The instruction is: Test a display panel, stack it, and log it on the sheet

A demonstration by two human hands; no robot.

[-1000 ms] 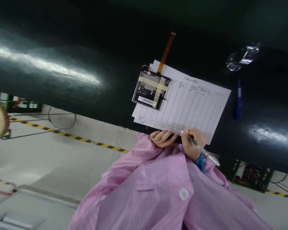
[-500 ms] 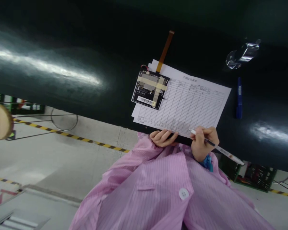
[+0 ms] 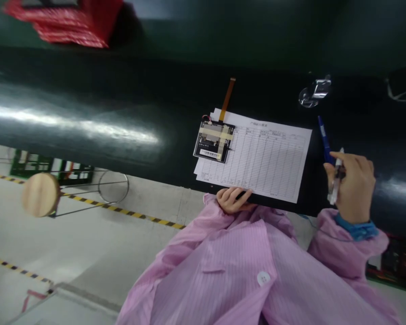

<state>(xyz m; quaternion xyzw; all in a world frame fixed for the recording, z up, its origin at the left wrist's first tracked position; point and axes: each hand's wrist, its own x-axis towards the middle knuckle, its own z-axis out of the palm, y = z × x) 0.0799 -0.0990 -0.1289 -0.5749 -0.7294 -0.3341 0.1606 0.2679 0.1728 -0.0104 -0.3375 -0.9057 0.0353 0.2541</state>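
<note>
My right hand (image 3: 355, 185) is closed around a clear-and-white pen (image 3: 334, 187), held upright at the right of the paper. Just beyond its fingertips lies a blue pen (image 3: 324, 137); whether they touch it, I cannot tell. My left hand (image 3: 234, 200) rests at the table's front edge by the bottom of the sheets, fingers loosely bent and partly apart, with nothing seen in them. Printed form sheets (image 3: 264, 167) lie in front of me. On their left part sits a flat black electronic module (image 3: 211, 142) with tan tape, a barcode label and an orange ribbon cable (image 3: 227, 99).
A shiny clear object (image 3: 314, 92) lies behind the blue pen on the dark table (image 3: 122, 99). Red packaging (image 3: 74, 22) is at the far left. A round wooden stool seat (image 3: 40, 194) and green crates (image 3: 54, 167) stand below the edge.
My right hand has moved right, off the form toward the blue pen, and the pen in it has turned upright. My left hand stays at the edge. The view has shifted.
</note>
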